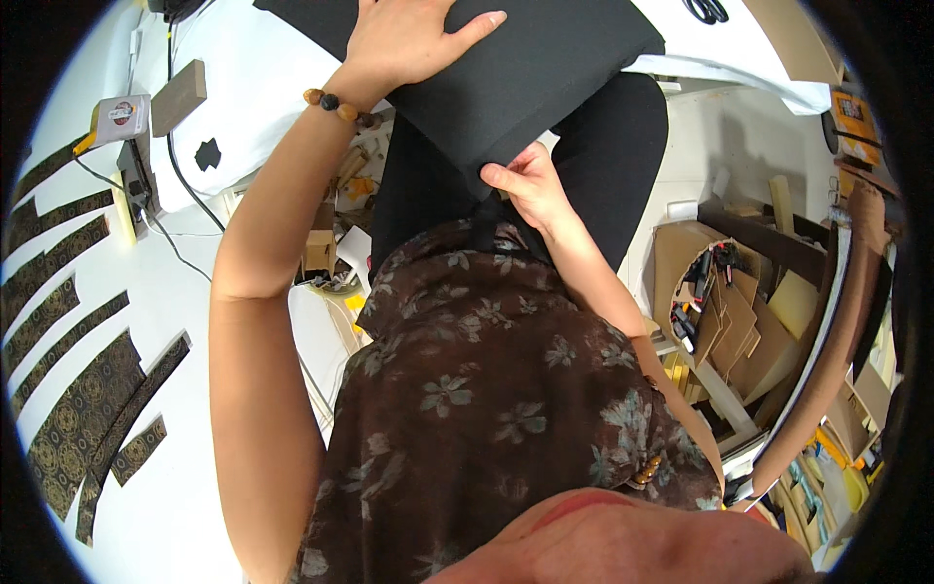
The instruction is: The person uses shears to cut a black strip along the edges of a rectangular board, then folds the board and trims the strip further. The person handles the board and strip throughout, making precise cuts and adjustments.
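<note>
A flat black panel (555, 68), apparently covered in cloth, lies over the edge of the white table with its near corner pointing toward my lap. Flat on its top, near the upper edge of the view, rests my left hand (404, 41), its thumb stretched out to the right; the fingertips are cut off by the frame. My right hand (530, 185) pinches the panel's near corner, thumb on top and the other fingers mostly hidden underneath.
Patterned dark fabric strips (88, 389) lie at left. Near them are a grey block (179, 97), a boxy tape measure (123, 117) and black cables (175, 161). At right stand a cardboard box (681, 253) of scraps and tools and a long brown roll (827, 360).
</note>
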Action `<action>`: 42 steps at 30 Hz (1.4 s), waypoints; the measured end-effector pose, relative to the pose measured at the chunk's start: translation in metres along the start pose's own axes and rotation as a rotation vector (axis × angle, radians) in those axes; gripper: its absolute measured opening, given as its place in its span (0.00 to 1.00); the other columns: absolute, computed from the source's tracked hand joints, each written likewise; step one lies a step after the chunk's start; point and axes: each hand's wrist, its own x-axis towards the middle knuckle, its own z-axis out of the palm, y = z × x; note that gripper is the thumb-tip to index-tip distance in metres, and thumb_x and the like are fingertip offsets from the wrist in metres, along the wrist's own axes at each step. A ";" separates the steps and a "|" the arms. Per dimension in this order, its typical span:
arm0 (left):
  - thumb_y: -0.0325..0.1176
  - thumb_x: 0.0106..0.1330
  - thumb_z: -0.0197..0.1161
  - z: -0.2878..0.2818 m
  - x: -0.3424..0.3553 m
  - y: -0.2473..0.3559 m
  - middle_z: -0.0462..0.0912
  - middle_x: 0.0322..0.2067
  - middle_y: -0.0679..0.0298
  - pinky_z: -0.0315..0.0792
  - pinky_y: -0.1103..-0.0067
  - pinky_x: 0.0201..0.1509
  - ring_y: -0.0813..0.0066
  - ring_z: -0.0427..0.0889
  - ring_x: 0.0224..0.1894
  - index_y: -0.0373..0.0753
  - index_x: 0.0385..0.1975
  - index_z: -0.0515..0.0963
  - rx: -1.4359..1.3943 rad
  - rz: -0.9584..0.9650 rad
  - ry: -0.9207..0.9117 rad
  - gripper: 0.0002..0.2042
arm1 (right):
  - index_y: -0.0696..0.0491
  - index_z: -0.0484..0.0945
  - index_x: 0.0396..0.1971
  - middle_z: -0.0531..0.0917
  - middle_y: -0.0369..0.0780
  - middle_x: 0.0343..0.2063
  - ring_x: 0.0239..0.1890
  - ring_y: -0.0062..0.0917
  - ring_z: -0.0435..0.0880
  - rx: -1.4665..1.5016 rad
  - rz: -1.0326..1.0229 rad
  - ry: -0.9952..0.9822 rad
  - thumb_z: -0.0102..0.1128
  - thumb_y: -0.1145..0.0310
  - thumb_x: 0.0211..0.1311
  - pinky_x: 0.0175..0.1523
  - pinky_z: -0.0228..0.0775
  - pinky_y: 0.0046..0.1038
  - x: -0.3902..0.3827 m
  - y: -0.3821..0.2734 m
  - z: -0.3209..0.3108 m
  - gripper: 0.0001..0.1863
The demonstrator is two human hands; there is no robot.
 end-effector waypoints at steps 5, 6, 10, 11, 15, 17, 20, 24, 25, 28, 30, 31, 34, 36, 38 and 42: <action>0.59 0.68 0.50 0.003 0.010 -0.004 0.55 0.69 0.40 0.44 0.49 0.72 0.35 0.51 0.71 0.47 0.69 0.62 -0.013 0.050 0.017 0.33 | 0.59 0.82 0.38 0.85 0.35 0.36 0.37 0.15 0.81 0.061 -0.041 0.040 0.71 0.75 0.56 0.45 0.74 0.22 0.010 -0.006 0.008 0.10; 0.59 0.68 0.51 0.002 0.016 -0.006 0.56 0.69 0.40 0.44 0.49 0.72 0.34 0.51 0.71 0.48 0.69 0.62 -0.023 0.073 0.016 0.33 | 0.59 0.83 0.37 0.85 0.35 0.35 0.36 0.15 0.81 0.013 -0.066 0.012 0.71 0.75 0.56 0.44 0.74 0.22 0.012 -0.005 0.008 0.10; 0.54 0.69 0.50 -0.003 0.030 -0.011 0.63 0.65 0.41 0.48 0.57 0.74 0.41 0.58 0.69 0.38 0.64 0.68 -0.087 0.096 0.021 0.31 | 0.57 0.82 0.37 0.85 0.36 0.35 0.33 0.16 0.82 -0.166 -0.102 -0.094 0.68 0.77 0.58 0.41 0.75 0.21 0.023 -0.001 0.002 0.07; 0.53 0.69 0.50 -0.003 0.033 -0.011 0.65 0.64 0.41 0.49 0.59 0.74 0.43 0.59 0.69 0.36 0.63 0.69 -0.120 0.087 0.011 0.30 | 0.56 0.82 0.37 0.85 0.36 0.36 0.32 0.17 0.83 -0.203 -0.099 -0.115 0.66 0.79 0.59 0.41 0.76 0.21 0.026 -0.002 0.000 0.07; 0.56 0.69 0.49 0.013 0.012 0.004 0.60 0.67 0.40 0.47 0.59 0.74 0.42 0.57 0.70 0.30 0.65 0.63 -0.066 0.042 0.130 0.35 | 0.57 0.82 0.36 0.84 0.36 0.32 0.30 0.17 0.82 -0.195 -0.054 -0.102 0.67 0.77 0.59 0.35 0.77 0.20 0.030 -0.002 -0.001 0.06; 0.58 0.68 0.50 0.011 0.011 0.002 0.58 0.67 0.39 0.47 0.55 0.73 0.39 0.54 0.70 0.38 0.68 0.61 -0.071 0.061 0.104 0.35 | 0.58 0.81 0.37 0.84 0.35 0.30 0.29 0.17 0.82 -0.154 -0.054 -0.135 0.67 0.77 0.60 0.34 0.77 0.20 0.029 0.001 -0.003 0.06; 0.58 0.68 0.51 0.011 0.008 0.000 0.58 0.67 0.38 0.49 0.50 0.71 0.34 0.54 0.69 0.48 0.68 0.63 -0.079 0.114 0.115 0.32 | 0.58 0.81 0.38 0.84 0.35 0.29 0.29 0.16 0.80 -0.190 -0.099 -0.045 0.67 0.76 0.60 0.34 0.75 0.19 0.020 -0.009 0.007 0.07; 0.57 0.66 0.54 0.008 0.008 0.001 0.58 0.67 0.38 0.51 0.47 0.69 0.33 0.55 0.68 0.47 0.67 0.65 -0.072 0.129 0.131 0.32 | 0.57 0.81 0.42 0.83 0.32 0.33 0.30 0.13 0.77 -0.323 -0.140 -0.068 0.68 0.74 0.60 0.37 0.67 0.15 0.017 -0.014 0.008 0.11; 0.56 0.66 0.54 0.008 0.009 0.002 0.59 0.66 0.38 0.51 0.47 0.69 0.33 0.55 0.68 0.48 0.67 0.65 -0.074 0.132 0.133 0.32 | 0.58 0.80 0.43 0.83 0.33 0.36 0.33 0.13 0.77 -0.306 -0.140 -0.066 0.68 0.74 0.60 0.39 0.69 0.17 0.017 -0.014 0.007 0.11; 0.56 0.66 0.55 0.006 0.012 0.005 0.59 0.66 0.37 0.51 0.47 0.69 0.32 0.55 0.68 0.48 0.67 0.65 -0.079 0.137 0.124 0.32 | 0.60 0.80 0.45 0.84 0.35 0.43 0.41 0.15 0.78 -0.263 -0.137 -0.062 0.68 0.74 0.61 0.47 0.71 0.20 0.017 -0.014 0.006 0.13; 0.55 0.66 0.56 0.004 0.013 0.005 0.59 0.66 0.37 0.50 0.46 0.69 0.32 0.55 0.68 0.48 0.67 0.65 -0.084 0.132 0.094 0.32 | 0.59 0.80 0.48 0.83 0.34 0.45 0.44 0.16 0.78 -0.245 -0.136 -0.067 0.67 0.75 0.61 0.51 0.69 0.20 0.016 -0.011 0.006 0.14; 0.55 0.66 0.56 0.003 0.014 0.004 0.58 0.66 0.37 0.50 0.46 0.69 0.32 0.55 0.69 0.48 0.67 0.64 -0.074 0.130 0.082 0.32 | 0.60 0.80 0.47 0.83 0.35 0.44 0.43 0.15 0.78 -0.237 -0.154 -0.037 0.67 0.75 0.61 0.50 0.70 0.20 0.017 -0.011 0.009 0.14; 0.55 0.66 0.55 0.004 0.014 0.004 0.57 0.67 0.36 0.50 0.46 0.68 0.32 0.54 0.69 0.47 0.68 0.64 -0.068 0.130 0.050 0.32 | 0.60 0.80 0.44 0.84 0.35 0.42 0.40 0.15 0.77 -0.222 -0.209 0.007 0.67 0.74 0.61 0.47 0.71 0.20 0.020 -0.011 0.015 0.13; 0.56 0.66 0.55 0.004 0.016 0.004 0.57 0.67 0.36 0.50 0.46 0.68 0.31 0.54 0.68 0.47 0.68 0.63 -0.053 0.119 0.051 0.33 | 0.60 0.80 0.44 0.84 0.35 0.41 0.41 0.15 0.77 -0.223 -0.248 -0.026 0.67 0.74 0.62 0.47 0.71 0.20 0.021 -0.008 0.011 0.12; 0.56 0.66 0.55 0.004 0.017 0.004 0.56 0.67 0.35 0.50 0.46 0.68 0.31 0.54 0.68 0.47 0.68 0.63 -0.042 0.117 0.047 0.33 | 0.60 0.81 0.43 0.84 0.34 0.40 0.39 0.14 0.77 -0.252 -0.271 -0.011 0.67 0.73 0.62 0.44 0.71 0.19 0.022 -0.007 0.009 0.11; 0.57 0.67 0.53 0.004 0.017 0.003 0.56 0.67 0.35 0.50 0.46 0.67 0.31 0.53 0.69 0.46 0.68 0.62 -0.038 0.121 0.027 0.33 | 0.60 0.81 0.40 0.84 0.32 0.35 0.32 0.12 0.75 -0.335 -0.243 0.001 0.67 0.70 0.62 0.35 0.70 0.19 0.020 -0.010 0.008 0.11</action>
